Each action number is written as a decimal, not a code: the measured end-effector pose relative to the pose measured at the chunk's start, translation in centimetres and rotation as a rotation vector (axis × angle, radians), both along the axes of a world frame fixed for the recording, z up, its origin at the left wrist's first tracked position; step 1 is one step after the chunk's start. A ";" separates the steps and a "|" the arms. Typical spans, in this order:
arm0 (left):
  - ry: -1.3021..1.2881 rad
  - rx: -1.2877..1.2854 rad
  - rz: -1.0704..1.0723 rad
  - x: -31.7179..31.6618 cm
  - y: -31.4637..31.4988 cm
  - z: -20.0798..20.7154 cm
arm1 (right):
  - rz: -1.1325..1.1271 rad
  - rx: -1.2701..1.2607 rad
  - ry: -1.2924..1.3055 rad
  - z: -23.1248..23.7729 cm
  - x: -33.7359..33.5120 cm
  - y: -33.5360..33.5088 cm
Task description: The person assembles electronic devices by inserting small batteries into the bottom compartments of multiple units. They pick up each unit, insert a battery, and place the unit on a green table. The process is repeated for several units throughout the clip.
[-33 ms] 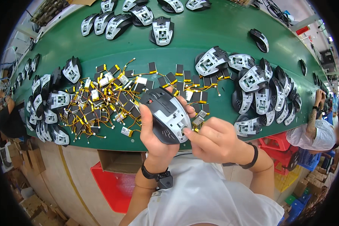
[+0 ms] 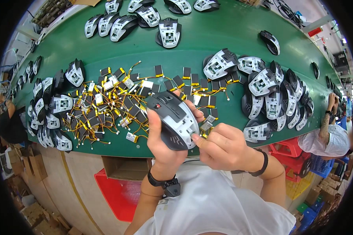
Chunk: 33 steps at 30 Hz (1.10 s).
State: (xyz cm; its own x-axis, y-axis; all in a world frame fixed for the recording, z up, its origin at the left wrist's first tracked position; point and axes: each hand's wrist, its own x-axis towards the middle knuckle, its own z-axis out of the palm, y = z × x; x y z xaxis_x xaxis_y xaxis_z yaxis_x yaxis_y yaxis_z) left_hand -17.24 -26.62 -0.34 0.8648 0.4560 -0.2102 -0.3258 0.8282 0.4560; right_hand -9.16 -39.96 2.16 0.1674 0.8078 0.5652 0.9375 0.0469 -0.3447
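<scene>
Gripping a black-and-grey computer mouse point(image 2: 175, 117) in the left hand point(image 2: 161, 145), raised over the near edge of the green workbench point(image 2: 223, 35). Clasping it with the thumb along its 8 to 9 o'clock edge and the fingers round its 1 to 3 o'clock edge. Touching its grey cut-out panel near 4 o'clock with a curled right hand point(image 2: 223, 147); cannot tell of any small part pinched there. Facing wired pouch batteries point(image 2: 99, 98) heaped toward 9 to 10 o'clock, and clustered similar mice point(image 2: 273, 103) toward 2 o'clock.
</scene>
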 end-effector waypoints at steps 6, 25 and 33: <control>-0.122 0.053 -0.004 0.7 0.2 -0.8 | -0.029 -0.005 0.109 -0.7 -0.5 -0.3; -0.190 0.356 -0.003 0.3 0.1 1.0 | 0.114 -0.142 1.806 -0.2 -2.3 -0.6; -0.118 0.350 -0.033 -0.2 -0.3 1.6 | 0.073 -0.174 1.840 -0.4 -2.5 -0.4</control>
State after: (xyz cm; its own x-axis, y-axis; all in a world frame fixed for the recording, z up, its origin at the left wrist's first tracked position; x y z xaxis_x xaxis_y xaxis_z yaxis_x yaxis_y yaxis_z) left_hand -17.40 -26.95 1.31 0.8890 0.4545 0.0554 -0.3690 0.6396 0.6743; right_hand -11.66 -40.38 1.77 0.3667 0.8627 -0.3482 -0.5828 -0.0788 -0.8088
